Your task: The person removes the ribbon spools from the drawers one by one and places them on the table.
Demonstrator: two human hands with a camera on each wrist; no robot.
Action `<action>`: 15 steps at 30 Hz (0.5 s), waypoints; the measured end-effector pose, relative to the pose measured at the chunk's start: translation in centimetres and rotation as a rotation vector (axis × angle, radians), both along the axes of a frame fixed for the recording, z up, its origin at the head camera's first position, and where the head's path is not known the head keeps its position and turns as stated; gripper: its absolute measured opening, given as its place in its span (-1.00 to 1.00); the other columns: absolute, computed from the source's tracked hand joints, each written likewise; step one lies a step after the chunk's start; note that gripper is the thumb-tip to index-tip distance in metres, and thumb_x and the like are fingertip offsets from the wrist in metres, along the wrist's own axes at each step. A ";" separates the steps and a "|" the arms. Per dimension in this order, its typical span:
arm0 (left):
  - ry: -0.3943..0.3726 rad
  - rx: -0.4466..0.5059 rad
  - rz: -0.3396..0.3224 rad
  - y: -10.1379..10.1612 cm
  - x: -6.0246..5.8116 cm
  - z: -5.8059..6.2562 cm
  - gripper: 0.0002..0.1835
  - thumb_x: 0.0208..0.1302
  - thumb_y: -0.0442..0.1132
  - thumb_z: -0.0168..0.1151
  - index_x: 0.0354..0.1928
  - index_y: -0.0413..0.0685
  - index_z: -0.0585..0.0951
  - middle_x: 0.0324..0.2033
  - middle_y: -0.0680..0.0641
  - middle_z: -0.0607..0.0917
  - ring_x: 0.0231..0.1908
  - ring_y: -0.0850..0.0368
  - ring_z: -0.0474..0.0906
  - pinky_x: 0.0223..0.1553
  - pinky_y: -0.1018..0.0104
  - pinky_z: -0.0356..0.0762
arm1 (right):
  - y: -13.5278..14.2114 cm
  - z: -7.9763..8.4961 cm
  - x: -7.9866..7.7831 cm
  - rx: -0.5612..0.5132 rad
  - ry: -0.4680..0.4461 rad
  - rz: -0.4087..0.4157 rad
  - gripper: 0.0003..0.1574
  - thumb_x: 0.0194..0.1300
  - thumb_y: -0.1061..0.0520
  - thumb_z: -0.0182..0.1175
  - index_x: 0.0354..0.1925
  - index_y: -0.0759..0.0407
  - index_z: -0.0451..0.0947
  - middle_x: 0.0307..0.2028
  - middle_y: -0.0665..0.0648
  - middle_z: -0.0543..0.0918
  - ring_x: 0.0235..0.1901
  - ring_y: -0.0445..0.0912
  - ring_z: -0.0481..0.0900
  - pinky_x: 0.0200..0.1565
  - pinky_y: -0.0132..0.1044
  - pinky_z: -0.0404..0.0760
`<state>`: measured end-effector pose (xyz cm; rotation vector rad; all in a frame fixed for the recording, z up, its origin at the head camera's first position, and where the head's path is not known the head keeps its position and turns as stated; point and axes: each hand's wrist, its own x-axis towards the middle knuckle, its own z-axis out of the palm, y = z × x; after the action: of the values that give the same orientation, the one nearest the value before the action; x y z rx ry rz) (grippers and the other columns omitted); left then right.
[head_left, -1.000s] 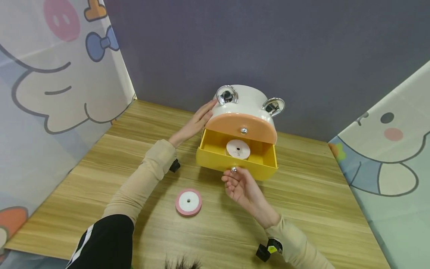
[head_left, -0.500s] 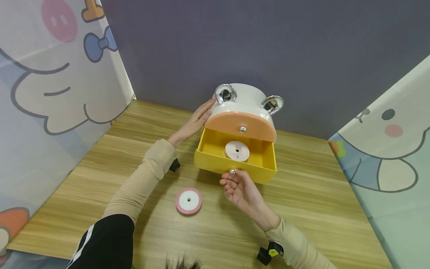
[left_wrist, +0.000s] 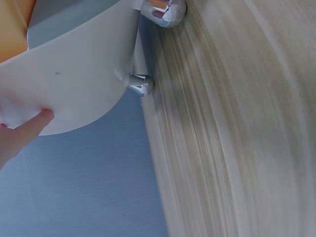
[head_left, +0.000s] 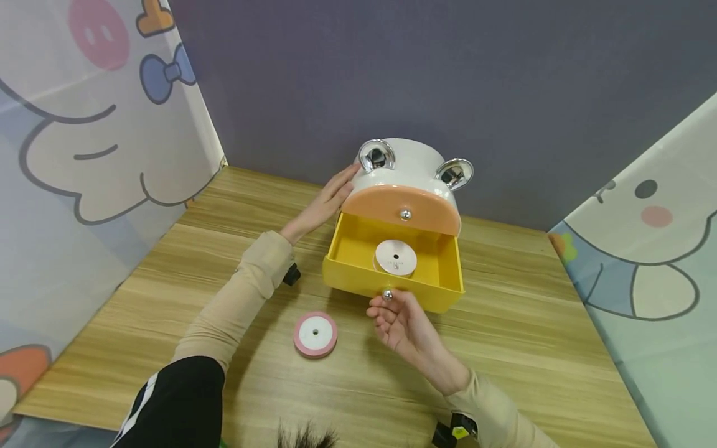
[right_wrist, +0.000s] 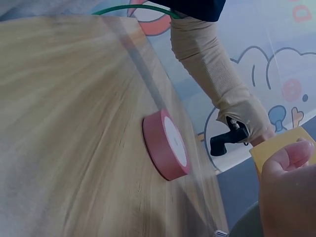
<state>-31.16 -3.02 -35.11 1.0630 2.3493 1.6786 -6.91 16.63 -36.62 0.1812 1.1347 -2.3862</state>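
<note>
A white cabinet [head_left: 411, 165] with silver ears stands at the back of the table. Its upper drawer [head_left: 370, 202] is orange and closed. Below it, the yellow drawer [head_left: 353, 279] is pulled out, and a white-faced spool [head_left: 395, 254] leans inside. My right hand [head_left: 407, 333] pinches the drawer's silver knob [head_left: 388, 295] between thumb and finger. The fingers of my left hand [head_left: 322, 204] lie extended against the cabinet's left side; the left wrist view shows a fingertip [left_wrist: 45, 116] on the white wall. In front of the drawer lies a pink ribbon roll [head_left: 315, 335] with a white face.
The wooden table [head_left: 526, 323] meets a grey wall panel [head_left: 504, 93] behind the cabinet. Cartoon-printed cloths hang at left and right. Silver feet [left_wrist: 142, 85] show under the cabinet in the left wrist view.
The yellow drawer has slid further out toward me with my right hand on its knob, showing more of its inside. My left hand stays on the cabinet's side.
</note>
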 end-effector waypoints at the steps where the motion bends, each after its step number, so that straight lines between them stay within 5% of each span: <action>1: 0.003 0.002 0.003 0.0 0.0 0.0 -0.42 0.61 0.02 -0.28 0.58 0.23 0.00 0.60 -0.06 -0.11 0.60 -0.01 -0.23 0.57 -0.17 -0.25 | 0.0 0.0 0.1 -0.001 0.000 0.002 -0.45 0.58 -0.02 -0.30 -0.27 0.09 0.62 -0.31 -0.03 0.71 -0.39 -0.28 0.58 -0.27 -0.53 0.57; 9: 0.025 0.012 0.008 -0.1 0.1 -0.2 -0.22 0.37 0.47 -0.28 0.56 0.42 0.04 0.59 0.08 -0.04 0.59 0.11 -0.16 0.58 -0.12 -0.18 | 0.0 -0.2 0.7 -0.014 0.000 0.006 -0.41 0.58 -0.04 -0.32 -0.28 0.09 0.62 -0.32 -0.02 0.71 -0.40 -0.30 0.56 -0.29 -0.53 0.55; 15: 0.027 0.021 -0.002 -0.1 0.1 -0.2 -0.18 0.35 0.49 -0.27 0.56 0.38 0.04 0.59 0.08 -0.02 0.59 0.09 -0.16 0.58 -0.10 -0.17 | -0.1 -0.3 1.1 -0.031 0.001 0.024 -0.44 0.58 -0.04 -0.31 -0.25 0.09 0.61 -0.30 -0.03 0.70 -0.39 -0.30 0.55 -0.28 -0.53 0.55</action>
<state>-31.03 -3.14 -35.32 1.0978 2.3512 1.7023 -5.83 16.49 -36.92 0.1552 1.0935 -2.3821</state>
